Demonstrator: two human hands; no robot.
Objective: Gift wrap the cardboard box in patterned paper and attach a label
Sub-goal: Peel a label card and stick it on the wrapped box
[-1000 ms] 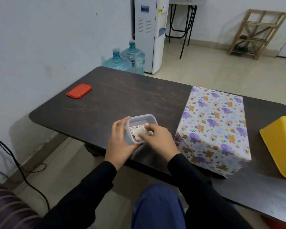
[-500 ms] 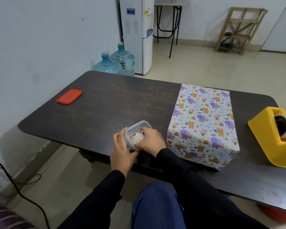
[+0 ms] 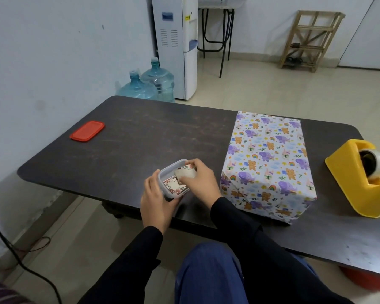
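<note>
The box (image 3: pixel 270 163) stands on the dark table (image 3: pixel 140 139), fully covered in white paper with purple elephants and orange bears. Just left of it, at the table's near edge, my left hand (image 3: pixel 157 201) grips a small clear plastic container (image 3: pixel 166 174) that holds floral-edged label cards (image 3: pixel 173 187). My right hand (image 3: pixel 199 179) reaches into the container and pinches one label (image 3: pixel 185 173), lifted at an angle above the others.
A yellow tape dispenser (image 3: pixel 358 178) with a tape roll sits at the table's right end. The container's red lid (image 3: pixel 87 131) lies at the far left. Water bottles (image 3: pixel 147 84) and a dispenser (image 3: pixel 176 47) stand behind the table, cables (image 3: pixel 20 260) on the floor at left.
My right hand has pulled one label up out of the stack in the container. The container is tilted less toward me, and my head has turned slightly right.
</note>
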